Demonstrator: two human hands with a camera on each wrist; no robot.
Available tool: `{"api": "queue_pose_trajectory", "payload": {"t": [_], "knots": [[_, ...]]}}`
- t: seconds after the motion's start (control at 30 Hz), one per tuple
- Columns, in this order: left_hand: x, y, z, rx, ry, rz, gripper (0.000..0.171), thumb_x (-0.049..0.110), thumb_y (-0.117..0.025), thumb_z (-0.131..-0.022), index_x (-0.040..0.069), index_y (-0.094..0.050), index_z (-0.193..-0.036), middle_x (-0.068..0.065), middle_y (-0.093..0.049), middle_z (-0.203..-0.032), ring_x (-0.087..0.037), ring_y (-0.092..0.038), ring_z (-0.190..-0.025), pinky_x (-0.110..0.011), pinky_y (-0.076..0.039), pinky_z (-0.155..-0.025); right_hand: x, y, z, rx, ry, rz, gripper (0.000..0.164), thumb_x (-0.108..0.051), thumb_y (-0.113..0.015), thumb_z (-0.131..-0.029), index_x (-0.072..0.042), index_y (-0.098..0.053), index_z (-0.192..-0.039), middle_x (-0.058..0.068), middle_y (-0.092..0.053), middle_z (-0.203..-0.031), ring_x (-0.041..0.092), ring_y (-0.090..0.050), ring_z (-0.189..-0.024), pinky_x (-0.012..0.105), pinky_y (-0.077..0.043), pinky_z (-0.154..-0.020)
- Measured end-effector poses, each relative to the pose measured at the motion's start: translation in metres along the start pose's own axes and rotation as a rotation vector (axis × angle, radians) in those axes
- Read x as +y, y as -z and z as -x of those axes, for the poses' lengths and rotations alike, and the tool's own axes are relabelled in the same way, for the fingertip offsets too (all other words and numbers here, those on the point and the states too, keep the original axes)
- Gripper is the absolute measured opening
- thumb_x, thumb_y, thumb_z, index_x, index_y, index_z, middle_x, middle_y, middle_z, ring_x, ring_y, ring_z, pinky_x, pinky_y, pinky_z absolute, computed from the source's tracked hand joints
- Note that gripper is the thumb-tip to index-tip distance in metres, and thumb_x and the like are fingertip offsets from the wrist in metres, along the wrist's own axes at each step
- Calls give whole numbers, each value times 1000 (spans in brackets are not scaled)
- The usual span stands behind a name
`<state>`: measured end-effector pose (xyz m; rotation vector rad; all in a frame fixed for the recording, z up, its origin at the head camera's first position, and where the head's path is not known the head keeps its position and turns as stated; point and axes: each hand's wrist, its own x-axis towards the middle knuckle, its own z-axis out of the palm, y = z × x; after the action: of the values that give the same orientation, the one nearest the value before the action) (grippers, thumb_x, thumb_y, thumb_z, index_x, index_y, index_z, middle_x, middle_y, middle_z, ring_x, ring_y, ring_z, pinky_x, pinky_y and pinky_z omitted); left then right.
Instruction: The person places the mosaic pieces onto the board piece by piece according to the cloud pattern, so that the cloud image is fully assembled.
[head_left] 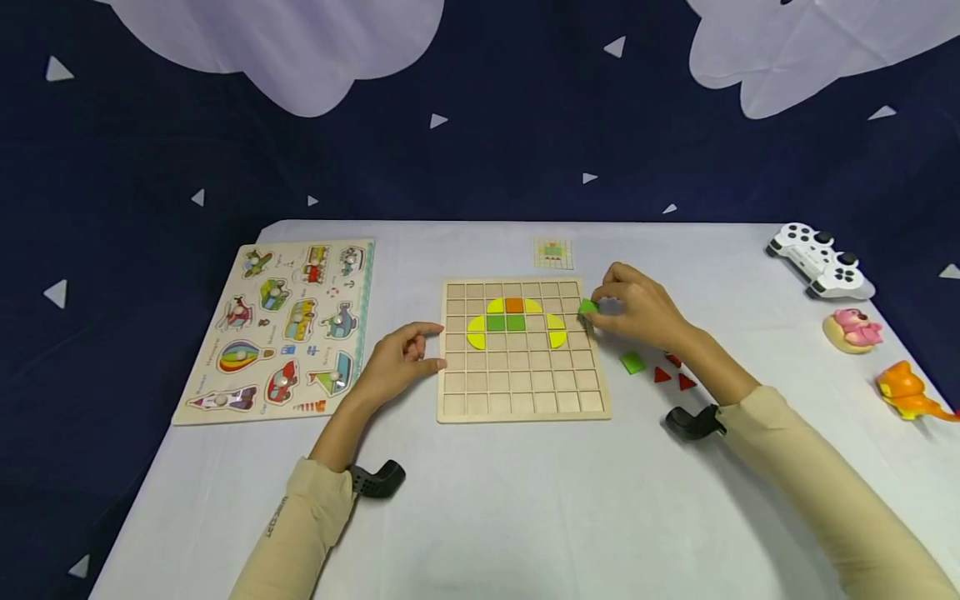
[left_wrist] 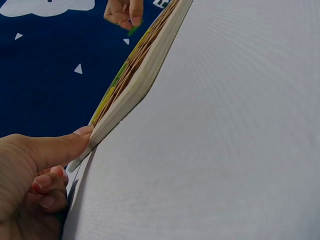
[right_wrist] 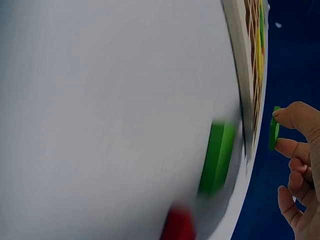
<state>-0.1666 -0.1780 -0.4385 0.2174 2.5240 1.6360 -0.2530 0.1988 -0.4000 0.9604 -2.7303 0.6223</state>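
Note:
A wooden grid board (head_left: 521, 407) lies flat on the table. On it sit yellow quarter-round tiles (head_left: 556, 338), an orange square tile (head_left: 513, 305) and two green square tiles (head_left: 506, 322). My right hand (head_left: 637, 308) pinches another green square tile (right_wrist: 274, 128) between thumb and index finger, over the board's right edge. At the left edge, my left hand (head_left: 397, 362) touches the board with index fingertip and thumb held apart; its other fingers curl loosely. Right of the board lie a loose green tile (head_left: 633, 362) and several red triangular tiles (head_left: 686, 382), partly hidden by the right forearm.
A small pattern card (head_left: 553, 253) lies behind the board. To the left is a knobbed picture puzzle (head_left: 285, 333). Along the right side stand a white game controller (head_left: 821, 260), a pink figure toy (head_left: 853, 330) and an orange toy (head_left: 911, 390).

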Motion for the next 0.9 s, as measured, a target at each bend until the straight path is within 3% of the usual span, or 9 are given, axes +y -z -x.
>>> {"api": "queue_pose_trajectory", "payload": {"t": [0.5,0.9], "knots": [[1,1,0,-1,-8,1,50,7,-77,-84,3,-59,-131,-2,-43,-79,-13,-36,-67,-24,-32,-62,-35,-28,-24,-49,116,-38,25,-21,-85,-77,-1,-77,-91,4,-54,-90,17,-51,-81,35,-49,-71],[-1,1,0,0,-7,-9,50,8,-77,-85,3,-60,-131,-2,-43,-79,-14,-37,-66,-23,-33,-62,-41,-36,-33,-62,191,-15,25,-18,-84,-79,-1,-77,-95,7,-57,-91,19,-50,-81,35,-47,-71]]}}
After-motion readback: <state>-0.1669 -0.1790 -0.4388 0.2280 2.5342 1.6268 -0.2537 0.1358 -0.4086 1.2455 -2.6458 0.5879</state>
